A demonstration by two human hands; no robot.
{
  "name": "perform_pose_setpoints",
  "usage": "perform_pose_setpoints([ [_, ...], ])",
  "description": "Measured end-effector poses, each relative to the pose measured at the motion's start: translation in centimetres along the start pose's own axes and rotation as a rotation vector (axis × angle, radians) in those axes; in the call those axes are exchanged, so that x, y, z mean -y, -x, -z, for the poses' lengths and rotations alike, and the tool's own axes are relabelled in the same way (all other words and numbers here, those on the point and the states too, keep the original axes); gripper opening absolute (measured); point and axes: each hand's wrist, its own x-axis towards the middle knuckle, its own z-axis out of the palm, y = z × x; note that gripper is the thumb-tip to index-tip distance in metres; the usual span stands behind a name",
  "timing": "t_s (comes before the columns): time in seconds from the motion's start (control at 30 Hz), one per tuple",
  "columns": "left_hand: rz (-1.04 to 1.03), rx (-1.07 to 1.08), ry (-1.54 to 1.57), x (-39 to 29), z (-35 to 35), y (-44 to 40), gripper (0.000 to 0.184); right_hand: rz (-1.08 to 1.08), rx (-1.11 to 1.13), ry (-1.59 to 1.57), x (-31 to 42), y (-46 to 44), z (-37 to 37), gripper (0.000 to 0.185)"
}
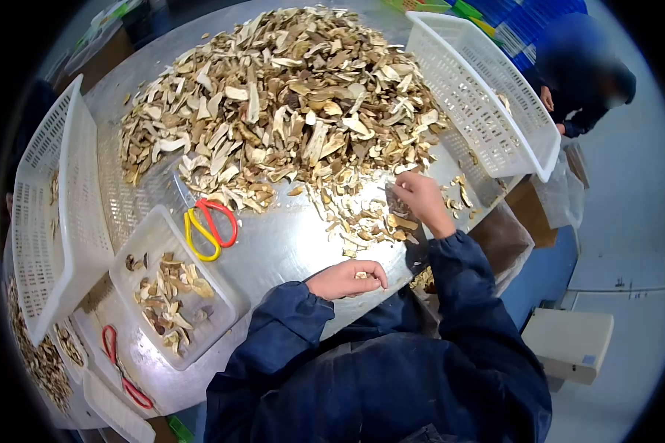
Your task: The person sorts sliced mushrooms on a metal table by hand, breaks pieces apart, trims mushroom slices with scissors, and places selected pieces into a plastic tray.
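Note:
A large heap of dried mushroom slices (295,96) covers the back of the metal table. In front of it lies a looser spread of small, pale slices (347,214). My right hand (423,201) is over the right side of that spread, fingers bent down and pinched together; whatever is at the fingertips is hidden. Nearer my body, my left hand (349,280) curls its fingers around a small pale mushroom slice (361,275). Scissors with one red and one yellow handle (207,225) lie to the left, blades toward the heap.
On the left, a white tray (233,295) holds some slices, beside red-handled scissors (118,365). White perforated baskets stand at left (81,214) and right (488,88). A lined box (504,240) is below the table's right edge. Another person (580,74) is at the upper right.

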Motion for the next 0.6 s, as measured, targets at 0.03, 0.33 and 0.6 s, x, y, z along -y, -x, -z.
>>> perform_pose_setpoints([
  [0.03,-0.011,0.001,0.002,0.0,0.0,0.0,0.016,-0.116,0.042,-0.168,0.9,0.4,0.5,0.016],
  [0.33,0.063,0.051,0.091,-0.2,-0.2,-0.1,0.019,-0.205,0.121,-0.674,1.9,1.6,0.2,0.016],
  [0.6,0.139,0.199,0.31,2.6,0.6,-1.3,0.035,0.025,0.055,-0.131,3.5,0.4,-1.8,0.017],
])
